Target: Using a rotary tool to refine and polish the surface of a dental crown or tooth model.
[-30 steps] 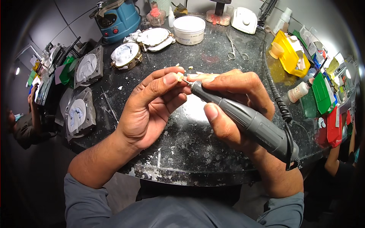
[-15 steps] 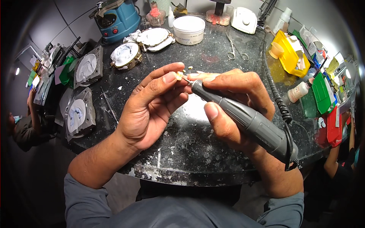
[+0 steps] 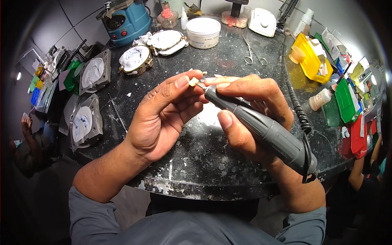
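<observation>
My left hand (image 3: 157,112) is closed in a pinch, thumb and forefinger on a small off-white artificial tooth (image 3: 193,81). Wrapped round a dark grey rotary handpiece (image 3: 261,126) is my right hand (image 3: 271,96), thumb below the body and fingers above it. The handpiece's thin tip points left and meets or nearly meets the tooth; actual contact is too small to make out. Just beyond my left fingertips lie small yellowish pieces (image 3: 204,73). From the handpiece's rear end, a coiled black cord (image 3: 300,110) runs up along the right of the bench.
Metal flasks with white plaster (image 3: 86,122) stand at the left, and round plaster moulds (image 3: 134,58) farther back. A white tub (image 3: 203,32), scissors (image 3: 254,53) and a blue machine (image 3: 126,24) sit behind. Yellow (image 3: 306,57), green and red trays line the right. People are at both sides.
The handpiece and my right hand have shifted slightly left. The tooth has turned a little between my left fingers. At the far left, a person's raised hand has moved.
</observation>
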A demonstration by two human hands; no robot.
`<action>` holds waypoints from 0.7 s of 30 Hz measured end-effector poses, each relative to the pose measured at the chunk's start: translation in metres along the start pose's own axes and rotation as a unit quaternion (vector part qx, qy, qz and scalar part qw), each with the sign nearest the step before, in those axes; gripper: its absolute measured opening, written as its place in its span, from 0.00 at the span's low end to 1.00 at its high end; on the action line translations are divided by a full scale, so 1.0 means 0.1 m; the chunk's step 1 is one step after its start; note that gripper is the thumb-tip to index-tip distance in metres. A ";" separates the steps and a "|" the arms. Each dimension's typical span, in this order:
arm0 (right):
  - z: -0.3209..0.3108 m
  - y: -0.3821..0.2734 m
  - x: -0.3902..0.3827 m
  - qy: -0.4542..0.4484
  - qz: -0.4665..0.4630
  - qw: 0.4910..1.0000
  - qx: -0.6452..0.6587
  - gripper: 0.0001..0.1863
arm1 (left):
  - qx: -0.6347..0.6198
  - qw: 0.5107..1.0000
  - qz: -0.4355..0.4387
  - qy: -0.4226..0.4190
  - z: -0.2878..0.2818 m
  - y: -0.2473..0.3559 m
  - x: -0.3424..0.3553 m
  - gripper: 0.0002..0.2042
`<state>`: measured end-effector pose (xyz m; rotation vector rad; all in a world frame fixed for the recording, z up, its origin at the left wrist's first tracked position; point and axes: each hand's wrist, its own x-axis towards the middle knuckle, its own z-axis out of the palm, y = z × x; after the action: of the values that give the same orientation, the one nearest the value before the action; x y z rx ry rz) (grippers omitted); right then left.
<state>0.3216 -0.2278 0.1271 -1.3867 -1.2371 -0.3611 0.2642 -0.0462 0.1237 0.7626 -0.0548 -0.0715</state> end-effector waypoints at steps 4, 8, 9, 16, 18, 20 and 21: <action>0.01 -0.01 0.00 0.010 0.019 1.000 0.007 0.14 | 0.003 1.000 0.000 0.001 0.00 0.00 0.00 0.16; -0.01 -0.02 -0.01 0.006 0.018 1.000 -0.019 0.15 | 0.012 1.000 0.000 -0.006 -0.02 -0.01 0.00 0.16; -0.01 -0.02 -0.01 0.006 0.019 1.000 -0.020 0.15 | 0.016 1.000 0.000 -0.001 -0.01 -0.01 0.01 0.16; 0.00 -0.03 -0.01 0.006 0.037 0.999 0.006 0.15 | 0.016 1.000 0.001 0.004 0.01 0.00 -0.01 0.16; 0.01 -0.03 -0.01 0.003 0.031 0.999 0.018 0.15 | 0.015 1.000 0.004 0.001 0.00 0.01 -0.02 0.15; 0.00 -0.01 -0.02 0.010 0.036 0.999 0.007 0.15 | 0.011 1.000 0.002 -0.006 -0.01 -0.01 0.00 0.15; 0.00 -0.01 -0.02 0.010 0.037 0.999 0.005 0.15 | 0.009 1.000 0.000 -0.005 -0.01 -0.01 0.01 0.15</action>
<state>0.3201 -0.2292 0.1260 -1.4128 -1.1669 -0.3165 0.2656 -0.0466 0.1223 0.7796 -0.0654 -0.0753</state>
